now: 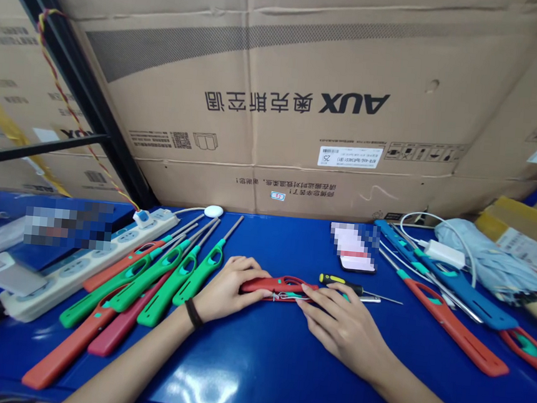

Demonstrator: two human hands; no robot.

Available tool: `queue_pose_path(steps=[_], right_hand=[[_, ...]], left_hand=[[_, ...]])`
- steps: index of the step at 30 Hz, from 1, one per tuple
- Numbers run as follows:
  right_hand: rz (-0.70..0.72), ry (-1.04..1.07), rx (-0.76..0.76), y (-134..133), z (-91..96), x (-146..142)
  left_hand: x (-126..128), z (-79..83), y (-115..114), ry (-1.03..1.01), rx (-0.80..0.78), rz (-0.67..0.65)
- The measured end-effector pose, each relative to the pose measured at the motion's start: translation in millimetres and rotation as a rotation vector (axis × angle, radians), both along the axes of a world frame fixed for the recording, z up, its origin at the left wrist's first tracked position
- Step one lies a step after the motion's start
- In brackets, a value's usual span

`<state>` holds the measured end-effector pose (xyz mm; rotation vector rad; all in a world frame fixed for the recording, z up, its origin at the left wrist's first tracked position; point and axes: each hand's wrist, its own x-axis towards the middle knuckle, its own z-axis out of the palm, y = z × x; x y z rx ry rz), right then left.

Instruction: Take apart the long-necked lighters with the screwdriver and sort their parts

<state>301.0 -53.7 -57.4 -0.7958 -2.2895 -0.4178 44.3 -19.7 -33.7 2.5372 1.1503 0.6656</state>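
A red long-reach gas lighter [276, 285] lies sideways between my hands over the middle of the blue table, its casing apart so that thin wires show along its near side. My left hand [235, 288] grips the handle end, thumb in front and fingers behind. At the trigger end, my right hand [340, 324] has its fingers closed on the lighter, and a bit of green shows by the knuckles. A metal rod pokes out to the right of that hand. Just behind it lies a yellow and black screwdriver [341, 283].
Several green and red lighters [161, 295] lie in a pile at left, beside a white power strip [74, 272]. At right are an orange lighter [457, 328], blue lighter casings [471, 294], a white cable and a folded umbrella [488, 265]. A phone [353, 246] lies toward the back, before a large cardboard box [274, 133].
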Motion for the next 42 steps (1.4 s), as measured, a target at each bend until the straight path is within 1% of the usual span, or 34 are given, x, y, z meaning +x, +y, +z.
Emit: queue_pose_path(steps=[7,10,13,15,18,21,23,28,33,39,42], right_hand=[[0.009,0.037,0.0,-1,5.2,-2],[0.013,0.044,-0.02,-2,7.3,-1],[0.023,0.054,-0.054,-1,6.7,-1],[0.016,0.098,-0.097,2,4.9,0],[-0.023,0.223,-0.232,7,3.0,-2],[-0.067,0.292,-0.373,11,4.5,-3],[-0.083,0.294,-0.422,11,6.9,-4],[-0.105,0.282,-0.454,10,10.7,-5],[-0.164,0.264,-0.492,12,12.4,-6],[-0.186,0.302,-0.552,16,11.3,-9],[-0.182,0.334,-0.613,17,11.9,-11]], left_hand=[[-4,-3.6,3,-0.017,0.048,0.074],[-2,-4.7,1,-0.047,0.071,0.068],[8,-5.5,-3,-0.096,0.067,0.044],[17,-5.8,-5,-0.113,0.037,0.024],[30,-4.9,-4,-0.098,-0.019,0.0],[36,-2.6,1,-0.098,-0.075,-0.014],[35,-1.3,4,-0.11,-0.104,-0.03],[33,-1.6,7,-0.121,-0.12,-0.056],[34,-2.7,9,-0.157,-0.137,-0.065],[35,-0.7,11,-0.187,-0.157,-0.052],[35,-0.9,11,-0.178,-0.147,-0.055]])
